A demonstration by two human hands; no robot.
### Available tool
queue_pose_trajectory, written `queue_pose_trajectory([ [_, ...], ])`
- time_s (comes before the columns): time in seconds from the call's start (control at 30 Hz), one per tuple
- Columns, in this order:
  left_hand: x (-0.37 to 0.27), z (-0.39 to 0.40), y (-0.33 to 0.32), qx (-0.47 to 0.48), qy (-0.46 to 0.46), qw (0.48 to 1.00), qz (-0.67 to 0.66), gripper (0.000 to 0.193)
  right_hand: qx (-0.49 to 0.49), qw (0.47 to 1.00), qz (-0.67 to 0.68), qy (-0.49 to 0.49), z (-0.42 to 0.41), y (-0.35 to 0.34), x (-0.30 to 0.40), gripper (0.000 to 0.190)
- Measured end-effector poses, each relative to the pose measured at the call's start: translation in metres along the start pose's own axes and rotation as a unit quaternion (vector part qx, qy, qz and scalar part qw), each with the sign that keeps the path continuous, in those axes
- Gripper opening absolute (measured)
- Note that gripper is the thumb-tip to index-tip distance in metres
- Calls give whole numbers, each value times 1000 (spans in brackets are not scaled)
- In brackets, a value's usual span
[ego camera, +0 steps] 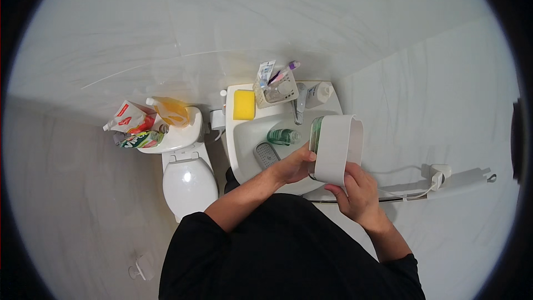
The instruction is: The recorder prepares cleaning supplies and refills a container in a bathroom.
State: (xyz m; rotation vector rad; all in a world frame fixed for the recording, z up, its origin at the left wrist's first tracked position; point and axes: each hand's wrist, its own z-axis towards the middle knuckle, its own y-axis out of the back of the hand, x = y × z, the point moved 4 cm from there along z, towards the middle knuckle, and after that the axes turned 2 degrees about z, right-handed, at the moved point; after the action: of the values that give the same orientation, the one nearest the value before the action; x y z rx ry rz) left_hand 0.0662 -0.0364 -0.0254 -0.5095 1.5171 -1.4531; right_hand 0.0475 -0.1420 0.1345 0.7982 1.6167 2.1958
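A white plastic holder (333, 148) with a clear, greenish section (315, 137) on its left side is held tilted over the right part of the washbasin (245, 150). My left hand (295, 164) grips the clear side, thumb on its lower part. At the lower right end, my right hand (358, 191) has its fingers on the white wall, and some fingertips are hidden inside. In the basin, left of the holder, lies a green transparent bottle (283, 136). Below that bottle rests a grey perforated soap dish (265, 154), partly hidden by my left forearm.
A yellow sponge (244, 105), a perforated basket (277, 93) with toothpaste and toothbrushes, a tap (298, 106) and a pump bottle (318, 94) line the basin's back ledge. Left stands a toilet (189, 183) with an orange bottle (171, 111) and refill pouches (132, 118) on its tank.
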Motion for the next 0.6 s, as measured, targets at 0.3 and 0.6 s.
queue_pose_trajectory([
  [0.3, 2, 6, -3, -5, 7, 1000, 4, 76, 33, 998, 15, -51, -1, 14, 4, 29],
  [0.6, 4, 6, -3, 5, 14, 1000, -17, 78, 32, 997, 44, -45, 5, 19, 4, 24],
])
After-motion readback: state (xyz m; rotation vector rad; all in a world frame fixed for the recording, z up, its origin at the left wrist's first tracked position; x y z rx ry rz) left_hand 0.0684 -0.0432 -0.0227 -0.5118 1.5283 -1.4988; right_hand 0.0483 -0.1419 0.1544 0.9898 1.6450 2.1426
